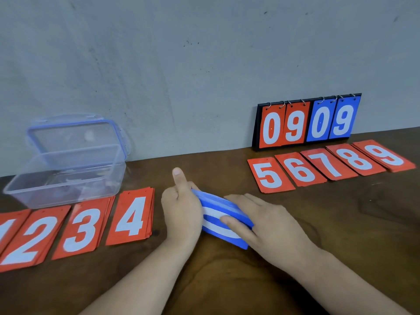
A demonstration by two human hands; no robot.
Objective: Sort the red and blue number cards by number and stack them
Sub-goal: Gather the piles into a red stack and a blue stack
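Head view showed a dark wooden table (318,223) set against a grey wall, and places below are given relative to the blue card stack (223,218) held at the table's middle. Both hands bore on that stack: the left hand (181,210) cupped its left end with fingers curled under and thumb raised, while the right hand (261,220) lay over its right end, fingers spread flat across the top card and thumb pressed on its face. The stack appeared tilted, its left end lifted, its near right corner seemingly at the table; contact there could not be confirmed. The top card's numeral was largely covered and could not be read. Left of the stack lay red piles in a row, showing 4 (130,217), 3 (81,230), 2 (34,241) and a partly cropped 1 (6,228). Beyond and to the right lay red piles 5 (269,175), 6 (301,170), 7 (328,164), 8 (355,159) and 9 (386,155), with a flip scoreboard (306,122) reading 0909 behind them. A clear lidded box (66,169) stood open beyond the left-hand piles. Judgement: the red cards looked sorted by number, and the blue cards were in hand, being squared or readied for dealing. The next move would call for freeing the top blue card, reading it, and laying it on the matching numbered pile, with a steady grip kept on the remainder.
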